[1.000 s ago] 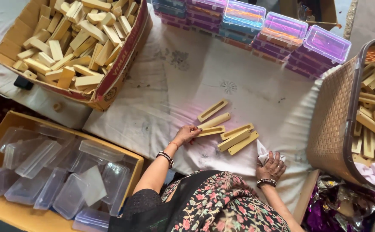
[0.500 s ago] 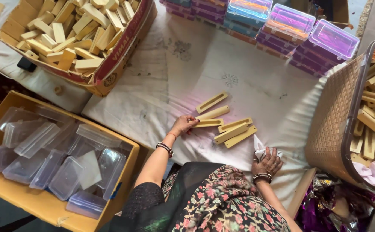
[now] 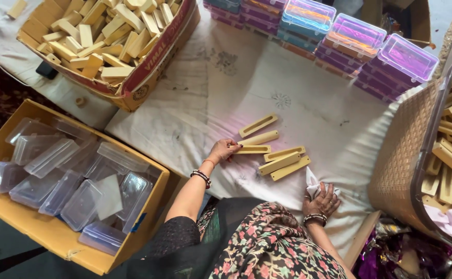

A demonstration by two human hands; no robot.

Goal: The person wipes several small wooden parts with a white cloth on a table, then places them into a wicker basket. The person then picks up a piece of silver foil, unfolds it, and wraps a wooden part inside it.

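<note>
The left hand [image 3: 222,151] lies flat, fingers spread and relaxed, its tips touching the end of one pale wooden block [image 3: 252,149] on the white cloth [image 3: 205,93]; it closes on nothing. The right hand [image 3: 321,199] is curled loosely over a crumpled white rag [image 3: 313,182] near the cloth's near edge; it seems to hold the rag, though how tightly I cannot tell.

Judging by the lay of things, only a little is done; six blocks are set out in a loose cluster [image 3: 272,150] mid-cloth, just beside the left hand, several showing a long slot cut down the face. Far more wait; the cardboard box [image 3: 153,67] at the far left is heaped with the same pale blocks, and the woven basket [image 3: 396,170] at the right holds another jumble of them.

The blocks are long, flat-sided and squared at the ends, matt and cream-yellow like raw soft wood. The cloth is thin, creased, faintly embroidered. A yellow carton [image 3: 34,232] at the near left holds clear plastic boxes [image 3: 81,191], empty and glossy, lying every way; along the far edge stand neat stacks of lidded boxes [image 3: 350,39] with clear lids, seemingly filled.
</note>
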